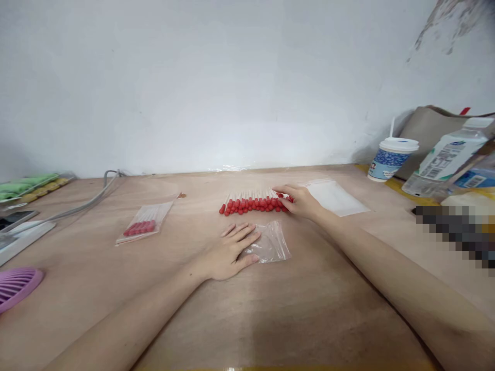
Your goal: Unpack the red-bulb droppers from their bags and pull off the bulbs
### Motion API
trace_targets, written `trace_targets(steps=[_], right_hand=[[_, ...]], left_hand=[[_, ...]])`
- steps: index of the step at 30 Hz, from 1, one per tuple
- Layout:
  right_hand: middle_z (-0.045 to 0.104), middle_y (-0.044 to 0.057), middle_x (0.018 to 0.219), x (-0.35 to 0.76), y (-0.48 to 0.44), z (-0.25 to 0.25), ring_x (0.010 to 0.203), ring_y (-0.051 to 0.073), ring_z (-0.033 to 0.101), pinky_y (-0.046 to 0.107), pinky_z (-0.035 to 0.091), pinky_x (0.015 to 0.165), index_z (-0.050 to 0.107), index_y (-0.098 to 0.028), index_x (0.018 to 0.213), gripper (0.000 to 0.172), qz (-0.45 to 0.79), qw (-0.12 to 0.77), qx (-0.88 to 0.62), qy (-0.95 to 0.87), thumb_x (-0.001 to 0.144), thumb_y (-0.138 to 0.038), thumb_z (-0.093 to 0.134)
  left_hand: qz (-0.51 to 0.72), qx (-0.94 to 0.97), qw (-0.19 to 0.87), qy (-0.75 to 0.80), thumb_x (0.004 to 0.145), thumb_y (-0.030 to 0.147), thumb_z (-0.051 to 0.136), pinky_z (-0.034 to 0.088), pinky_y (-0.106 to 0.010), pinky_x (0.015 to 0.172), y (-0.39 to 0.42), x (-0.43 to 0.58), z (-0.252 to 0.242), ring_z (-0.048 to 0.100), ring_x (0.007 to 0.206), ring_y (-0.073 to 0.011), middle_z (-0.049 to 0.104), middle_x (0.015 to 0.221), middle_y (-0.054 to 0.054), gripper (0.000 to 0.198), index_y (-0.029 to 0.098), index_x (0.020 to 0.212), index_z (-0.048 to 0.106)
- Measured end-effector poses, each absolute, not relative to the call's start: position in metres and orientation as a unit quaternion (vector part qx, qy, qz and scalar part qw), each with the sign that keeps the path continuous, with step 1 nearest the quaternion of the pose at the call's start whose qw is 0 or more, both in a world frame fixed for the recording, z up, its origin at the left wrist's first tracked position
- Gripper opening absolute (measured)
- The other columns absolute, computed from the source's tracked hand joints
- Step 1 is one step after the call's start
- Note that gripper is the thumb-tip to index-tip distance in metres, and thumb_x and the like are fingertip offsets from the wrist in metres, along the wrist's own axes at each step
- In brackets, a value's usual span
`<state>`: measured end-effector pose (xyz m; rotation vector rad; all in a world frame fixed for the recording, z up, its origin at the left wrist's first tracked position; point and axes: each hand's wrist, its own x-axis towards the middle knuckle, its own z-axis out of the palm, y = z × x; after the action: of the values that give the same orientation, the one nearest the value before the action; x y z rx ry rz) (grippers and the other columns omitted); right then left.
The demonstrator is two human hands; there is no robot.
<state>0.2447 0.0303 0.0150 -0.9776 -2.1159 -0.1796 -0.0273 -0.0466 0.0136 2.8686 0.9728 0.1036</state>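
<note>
My left hand [232, 252] lies flat with its fingers spread, partly over a clear zip bag [270, 242] on the table. My right hand [299, 201] is at the right end of a row of white sticks with red tips [251, 204]. Its thumb and forefinger pinch at the red tips there; how many sticks are between them is hidden. The row lies side by side, red ends toward me. To the left is another zip bag [145, 219] with several red-tipped sticks inside. Right behind my right hand rests a stack of flat clear bags [336, 197].
On the right stand a paper cup with a straw [391, 159], a plastic bottle [444, 157] and a grey bag [417, 123]. At the left are green packets [29, 186], a grey cable [83, 205], a white box [27, 239] and a purple slatted object [19, 286]. A wall closes off the back.
</note>
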Motion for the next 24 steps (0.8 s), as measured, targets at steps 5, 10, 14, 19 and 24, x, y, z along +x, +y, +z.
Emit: trace_targets(steps=[5, 10, 14, 19, 24], right_hand=[[0.066, 0.006, 0.089, 0.236, 0.003, 0.023, 0.082, 0.018, 0.061, 0.033, 0.049, 0.077, 0.063, -0.020, 0.094, 0.019, -0.042, 0.442, -0.380, -0.811, 0.082, -0.024, 0.049], [0.060, 0.007, 0.113, 0.215, -0.049, 0.019, 0.106, 0.019, 0.054, 0.035, 0.044, 0.092, 0.060, -0.022, 0.109, 0.031, 0.042, 0.291, -0.322, -0.900, 0.085, -0.038, 0.048], [0.038, 0.011, 0.137, 0.217, -0.069, 0.010, 0.126, 0.024, 0.035, 0.042, 0.030, 0.104, 0.044, -0.019, 0.129, 0.053, 0.073, 0.157, -0.334, -0.927, 0.085, -0.047, 0.043], [0.047, 0.012, 0.130, 0.224, -0.065, 0.009, 0.120, 0.024, 0.043, 0.041, 0.034, 0.101, 0.054, -0.018, 0.121, 0.046, 0.109, 0.179, -0.391, -0.896, 0.085, -0.046, 0.045], [0.062, 0.010, 0.101, 0.218, -0.044, 0.011, 0.093, 0.020, 0.058, 0.034, 0.046, 0.080, 0.060, -0.016, 0.103, 0.032, 0.157, 0.274, -0.475, -0.821, 0.077, -0.034, 0.059]], left_hand=[[0.039, 0.945, 0.060, 0.320, 0.088, 0.054, 0.027, 0.013, -0.044, 0.110, -0.047, -0.027, 0.014, 0.013, 0.135, -0.0211, 0.016, 0.146, -0.002, 0.057, 0.029, 0.139, 0.020], [0.031, 0.946, 0.055, 0.319, 0.088, 0.055, 0.025, 0.010, -0.044, 0.110, -0.047, -0.027, 0.014, 0.011, 0.135, -0.0205, 0.014, 0.146, -0.004, 0.061, 0.025, 0.140, 0.014], [0.019, 0.941, 0.053, 0.332, 0.088, 0.056, 0.024, 0.009, -0.040, 0.111, -0.048, -0.027, 0.014, 0.007, 0.135, -0.0204, 0.009, 0.147, -0.007, 0.065, 0.021, 0.141, 0.011], [0.019, 0.934, 0.056, 0.351, 0.087, 0.058, 0.026, 0.012, -0.042, 0.110, -0.047, -0.028, 0.013, 0.004, 0.135, -0.0242, 0.006, 0.147, -0.007, 0.064, 0.024, 0.140, 0.016], [0.056, 0.938, 0.066, 0.334, 0.088, 0.054, 0.029, 0.014, -0.044, 0.110, -0.048, -0.029, 0.012, 0.008, 0.135, -0.0237, 0.010, 0.147, -0.005, 0.060, 0.026, 0.139, 0.018]])
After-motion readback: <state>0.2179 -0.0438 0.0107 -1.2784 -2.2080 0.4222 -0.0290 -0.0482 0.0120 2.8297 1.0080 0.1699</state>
